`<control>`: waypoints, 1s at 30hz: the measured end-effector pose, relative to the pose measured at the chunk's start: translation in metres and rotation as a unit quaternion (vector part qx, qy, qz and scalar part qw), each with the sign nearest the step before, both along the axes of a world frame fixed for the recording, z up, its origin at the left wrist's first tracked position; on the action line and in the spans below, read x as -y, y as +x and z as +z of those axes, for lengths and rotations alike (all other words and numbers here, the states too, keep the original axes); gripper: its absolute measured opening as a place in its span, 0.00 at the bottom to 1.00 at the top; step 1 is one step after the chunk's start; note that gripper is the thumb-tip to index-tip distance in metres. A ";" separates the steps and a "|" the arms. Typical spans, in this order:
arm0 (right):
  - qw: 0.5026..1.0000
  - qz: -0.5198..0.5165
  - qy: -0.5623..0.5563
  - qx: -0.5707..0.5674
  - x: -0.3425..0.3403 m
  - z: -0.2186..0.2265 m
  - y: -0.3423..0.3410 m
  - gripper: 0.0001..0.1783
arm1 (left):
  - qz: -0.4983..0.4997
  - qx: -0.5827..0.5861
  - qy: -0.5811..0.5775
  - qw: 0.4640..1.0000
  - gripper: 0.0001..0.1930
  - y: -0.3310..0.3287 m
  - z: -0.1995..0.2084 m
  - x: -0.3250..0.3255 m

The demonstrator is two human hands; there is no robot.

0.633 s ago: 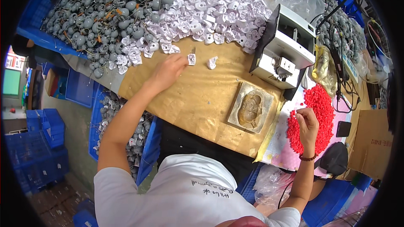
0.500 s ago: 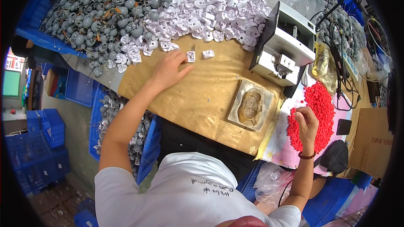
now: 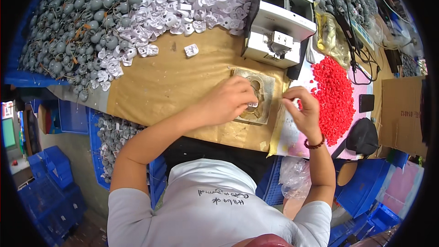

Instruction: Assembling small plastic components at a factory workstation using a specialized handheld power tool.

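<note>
My left hand [image 3: 232,99] is over the square metal fixture [image 3: 268,92] with its shaped hollow. Its closed fingers hold a small white plastic part [image 3: 252,104], of which only an edge shows. To the right of the fixture is my right hand [image 3: 303,112], thumb and forefinger pinched together; whatever lies between the tips is too small to make out. Beyond it spreads a heap of small red plastic pieces [image 3: 336,96]. One loose white part [image 3: 191,50] lies on the brown-covered table [image 3: 160,87].
A large pile of white parts [image 3: 196,0] and grey round parts with wires [image 3: 77,27] covers the far side. The white machine [image 3: 280,23] stands behind the fixture. Black cables [image 3: 361,59], a black pouch [image 3: 363,136] and a cardboard box [image 3: 402,114] are at the right.
My left hand has moved right from near the white pile to the fixture, now with a white part. My right hand has drawn left from the red heap. One loose white part has gone from the table.
</note>
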State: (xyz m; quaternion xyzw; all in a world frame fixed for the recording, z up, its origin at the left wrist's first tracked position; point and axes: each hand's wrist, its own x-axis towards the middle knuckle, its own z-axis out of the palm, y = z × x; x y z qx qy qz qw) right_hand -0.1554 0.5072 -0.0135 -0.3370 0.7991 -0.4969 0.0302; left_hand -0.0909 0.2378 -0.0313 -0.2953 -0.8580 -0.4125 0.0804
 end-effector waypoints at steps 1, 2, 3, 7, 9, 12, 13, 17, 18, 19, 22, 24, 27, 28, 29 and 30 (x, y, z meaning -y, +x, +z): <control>0.999 0.016 0.000 -0.030 0.010 0.000 0.000 0.09 | 0.022 0.013 -0.008 1.000 0.17 -0.003 -0.005 -0.004; 0.998 0.031 0.000 -0.058 0.020 -0.002 0.001 0.10 | 0.045 0.027 -0.017 0.998 0.18 -0.006 -0.009 -0.007; 0.995 0.044 0.004 -0.089 0.028 -0.004 0.002 0.10 | 0.068 0.041 -0.026 0.996 0.18 -0.008 -0.009 -0.009; 0.971 0.087 0.039 -0.220 0.055 -0.016 -0.001 0.12 | 0.140 0.104 0.001 0.985 0.23 -0.003 -0.003 -0.016; 0.954 0.109 0.071 -0.270 0.063 -0.027 -0.002 0.12 | 0.134 0.099 0.029 0.986 0.26 -0.001 -0.011 -0.008; 0.948 0.105 0.095 -0.285 0.064 -0.026 0.004 0.13 | 0.124 0.098 0.048 0.986 0.27 -0.002 0.001 0.031; 0.948 0.104 0.101 -0.283 0.065 -0.023 0.006 0.13 | 0.141 0.083 0.031 0.986 0.26 -0.006 0.001 0.051; 0.954 0.089 0.114 -0.264 0.065 -0.020 0.012 0.14 | 0.294 0.013 -0.043 0.955 0.18 -0.033 0.008 0.149; 0.956 0.084 0.116 -0.258 0.064 -0.020 0.013 0.14 | 0.344 -0.034 -0.083 0.935 0.18 -0.043 0.015 0.172; 0.957 0.082 0.111 -0.255 0.064 -0.023 0.012 0.15 | 0.394 -0.082 -0.123 0.907 0.17 -0.051 0.024 0.193; 0.968 0.078 0.099 -0.219 0.061 -0.028 0.011 0.16 | 0.491 -0.123 -0.213 0.836 0.19 -0.080 0.048 0.230; 0.979 0.060 0.082 -0.177 0.058 -0.029 0.012 0.17 | 0.540 -0.095 -0.267 0.793 0.21 -0.097 0.055 0.241; 0.991 0.014 0.054 -0.122 0.045 -0.028 0.012 0.17 | 0.550 0.034 -0.317 0.772 0.24 -0.118 0.065 0.249; 0.993 0.003 0.044 -0.107 0.041 -0.028 0.010 0.17 | 0.519 0.052 -0.322 0.790 0.24 -0.122 0.065 0.262; 0.995 -0.005 0.035 -0.094 0.037 -0.029 0.009 0.16 | 0.489 0.071 -0.327 0.805 0.24 -0.123 0.060 0.281; 0.996 -0.019 0.025 -0.080 0.031 -0.029 0.008 0.15 | 0.452 0.088 -0.330 0.824 0.24 -0.125 0.061 0.285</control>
